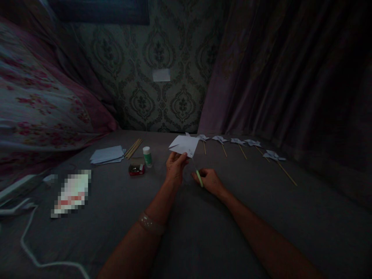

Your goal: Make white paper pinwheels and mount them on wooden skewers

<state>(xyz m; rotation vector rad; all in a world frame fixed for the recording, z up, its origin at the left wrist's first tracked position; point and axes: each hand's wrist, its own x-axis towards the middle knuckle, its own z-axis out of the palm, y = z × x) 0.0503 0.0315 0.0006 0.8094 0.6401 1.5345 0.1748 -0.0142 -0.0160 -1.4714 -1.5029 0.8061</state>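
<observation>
My left hand (175, 166) grips a white sheet of paper (183, 143) by its near edge, thumb on top, and holds it raised above the table. A slit shows at the paper's left side. In my right hand (209, 180) is a pair of scissors (199, 177) with yellow-green handles. Their blades point up and away, and they meet the paper near its front right edge. The dim light hides how far the blades are parted.
Paper pinwheels (220, 139) on sticks lie in a row at the back right. To the left are a stack of paper (107, 155), wooden sticks (134, 148), a glue stick (147, 157) and a small red box (136, 169). A white cable (43, 265) runs along the front left.
</observation>
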